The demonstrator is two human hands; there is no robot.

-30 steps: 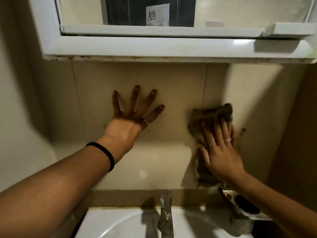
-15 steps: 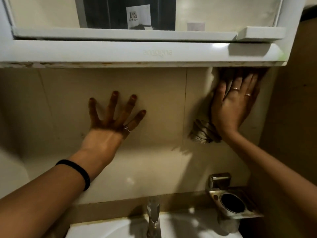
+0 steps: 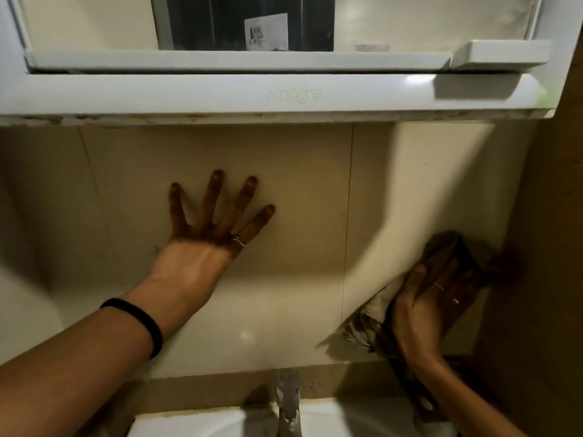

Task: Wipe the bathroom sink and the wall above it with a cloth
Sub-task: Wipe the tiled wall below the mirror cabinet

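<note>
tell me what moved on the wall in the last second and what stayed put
The right hand swept the cloth up the wall from its low right part to just under the mirror cabinet, then back down to the low right part, now nearer the corner, pressing it all the while. The left hand stayed spread flat on the tile, and the tap and sink were untouched.

Dim, warm indoor light from above the mirror cabinet [image 3: 284,93] — a glare patch marks its lower ledge near the right end. The cabinet casts a broad shadow on the wall [image 3: 299,184] directly below it; a brighter band lies lower. Right of this, the cloth [image 3: 441,257] is motion-blurred. Wide-angle bowing bends the cabinet's edges.
</note>
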